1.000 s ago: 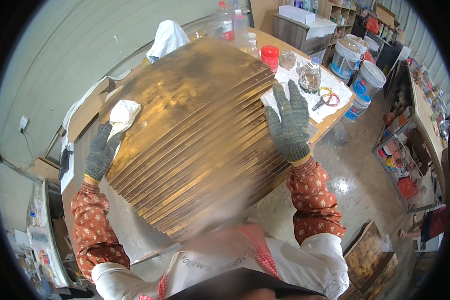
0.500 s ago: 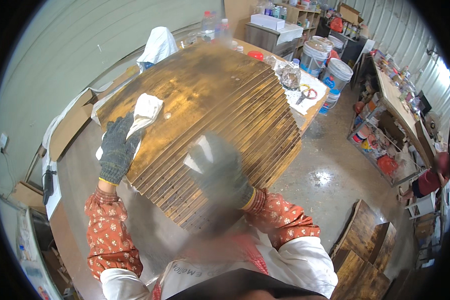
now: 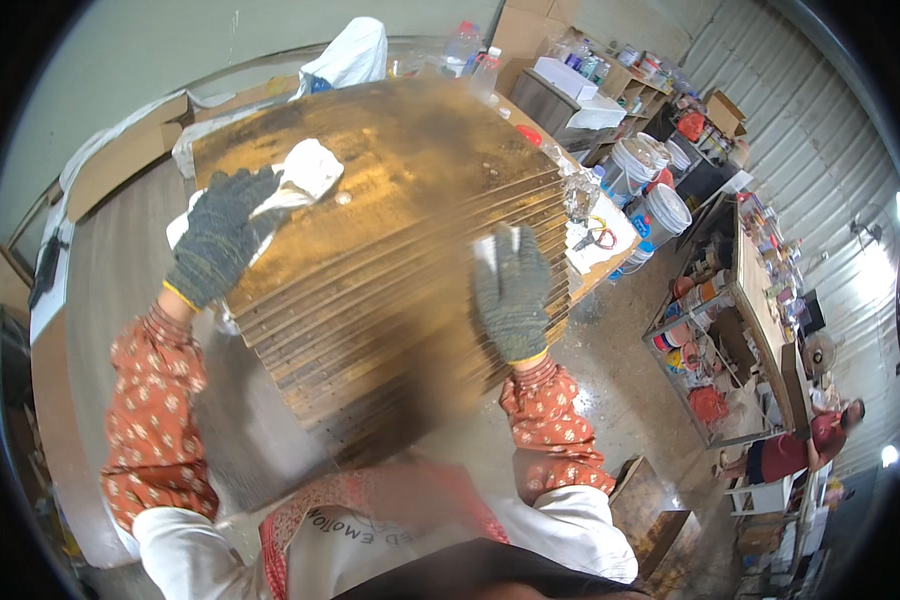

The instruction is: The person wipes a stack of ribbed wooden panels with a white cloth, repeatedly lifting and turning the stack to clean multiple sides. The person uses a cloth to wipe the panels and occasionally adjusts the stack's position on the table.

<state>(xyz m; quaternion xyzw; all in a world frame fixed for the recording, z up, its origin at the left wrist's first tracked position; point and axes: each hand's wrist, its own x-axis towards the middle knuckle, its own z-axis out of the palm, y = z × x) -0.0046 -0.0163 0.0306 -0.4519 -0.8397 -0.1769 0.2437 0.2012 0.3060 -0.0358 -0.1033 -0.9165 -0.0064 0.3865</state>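
My left hand (image 3: 218, 238), in a dark grey knitted glove with a yellow cuff, grips a white cloth (image 3: 312, 168) at the left edge of a mottled brown-and-gold wooden board (image 3: 370, 140). The cloth bunches out past the fingers. Towards me, several similar boards (image 3: 320, 320) overlap in narrow steps. My right hand (image 3: 515, 295), gloved alike, lies over the right part of these steps with fingers pointing away from me. A small white piece (image 3: 485, 258) shows at its fingers; its kind cannot be made out. A dark blurred smear hides the middle of the boards.
Behind the boards are plastic bottles (image 3: 485, 72) and a white-draped thing (image 3: 350, 55). Scissors (image 3: 600, 236) lie on white paper at the right. Lidded buckets (image 3: 660, 212) stand beyond, before a cluttered workbench (image 3: 755, 290). A person (image 3: 820, 440) is at the far right. Brown boards (image 3: 660, 530) lie lower right.
My right hand has moved right and away from me across the stepped boards. My left hand stays on the cloth at the board's left edge. The whole view has turned a little.
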